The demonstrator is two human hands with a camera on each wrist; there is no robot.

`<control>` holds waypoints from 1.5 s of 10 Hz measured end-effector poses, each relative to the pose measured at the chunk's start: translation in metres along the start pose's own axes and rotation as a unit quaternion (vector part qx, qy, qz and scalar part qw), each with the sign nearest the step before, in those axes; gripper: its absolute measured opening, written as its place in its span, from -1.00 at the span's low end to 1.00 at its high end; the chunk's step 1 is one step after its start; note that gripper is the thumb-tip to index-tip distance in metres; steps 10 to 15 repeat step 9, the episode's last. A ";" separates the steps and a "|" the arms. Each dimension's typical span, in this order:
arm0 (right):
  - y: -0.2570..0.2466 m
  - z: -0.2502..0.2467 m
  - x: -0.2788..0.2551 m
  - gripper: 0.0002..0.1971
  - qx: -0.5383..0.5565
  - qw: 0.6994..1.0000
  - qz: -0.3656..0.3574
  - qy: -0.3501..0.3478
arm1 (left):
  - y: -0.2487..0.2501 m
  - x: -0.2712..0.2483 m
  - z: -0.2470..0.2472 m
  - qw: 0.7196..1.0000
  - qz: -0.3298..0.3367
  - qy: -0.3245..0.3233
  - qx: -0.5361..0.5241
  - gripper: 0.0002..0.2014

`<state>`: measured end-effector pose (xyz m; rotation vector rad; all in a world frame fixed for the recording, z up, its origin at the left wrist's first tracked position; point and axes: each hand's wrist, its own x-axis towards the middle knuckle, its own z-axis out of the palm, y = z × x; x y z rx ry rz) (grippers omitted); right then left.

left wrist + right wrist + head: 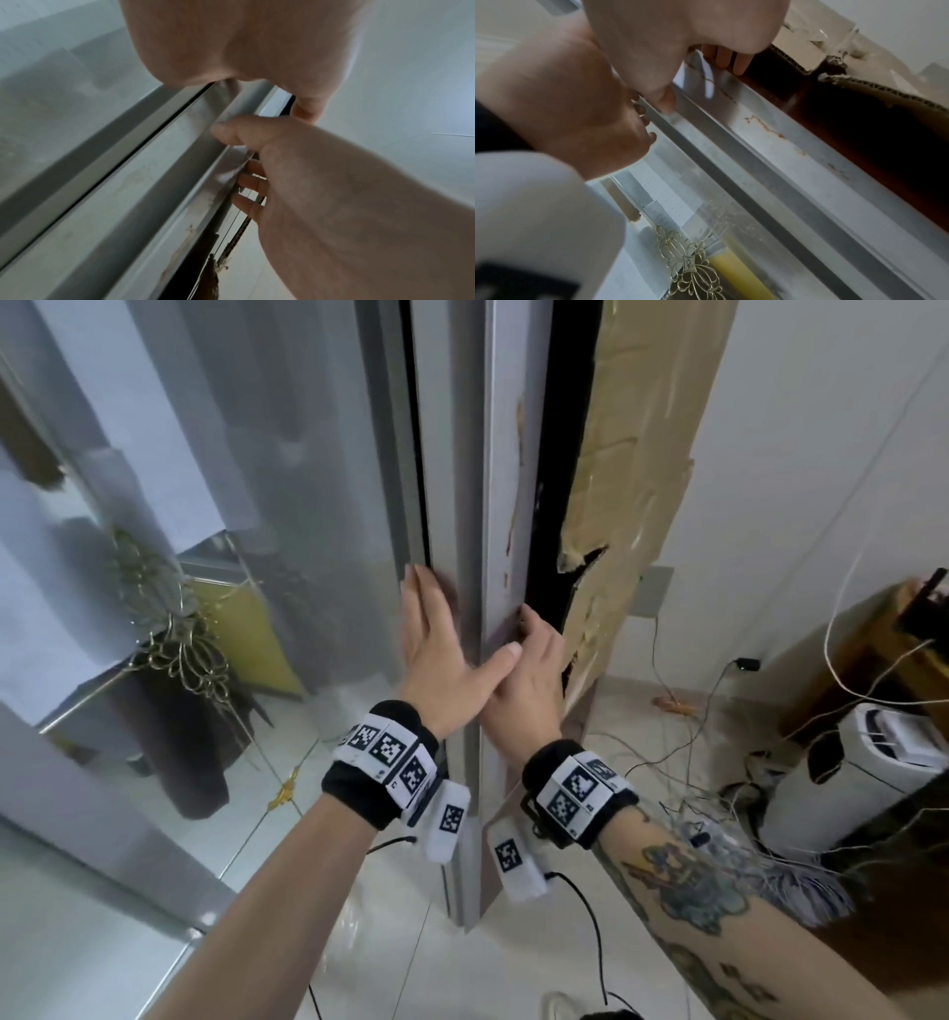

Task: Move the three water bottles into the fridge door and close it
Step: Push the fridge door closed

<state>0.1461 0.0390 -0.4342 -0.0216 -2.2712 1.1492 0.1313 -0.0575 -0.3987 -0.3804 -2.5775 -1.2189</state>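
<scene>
The tall, grey, glossy fridge door (pixel 308 480) stands all but flush with the cabinet, only a thin dark seam showing along its right edge, and no water bottles can be seen in any view. Torn brown cardboard (pixel 616 505) leans close beside the fridge's right side, leaving a narrow dark gap there. The left hand (pixel 436 644) lies flat on the door near that seam with fingers straight and together, while the right hand (pixel 529 670) curls its fingers (pixel 731 58) around the fridge's outer right edge into the gap.
</scene>
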 end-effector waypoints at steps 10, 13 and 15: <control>-0.011 -0.045 -0.015 -0.19 0.095 0.985 0.017 -0.140 | -0.032 -0.058 -0.037 0.995 -0.085 -0.033 -0.052 -0.40; -0.011 -0.045 -0.015 -0.19 0.095 0.985 0.017 -0.140 | -0.032 -0.058 -0.037 0.995 -0.085 -0.033 -0.052 -0.40; -0.011 -0.045 -0.015 -0.19 0.095 0.985 0.017 -0.140 | -0.032 -0.058 -0.037 0.995 -0.085 -0.033 -0.052 -0.40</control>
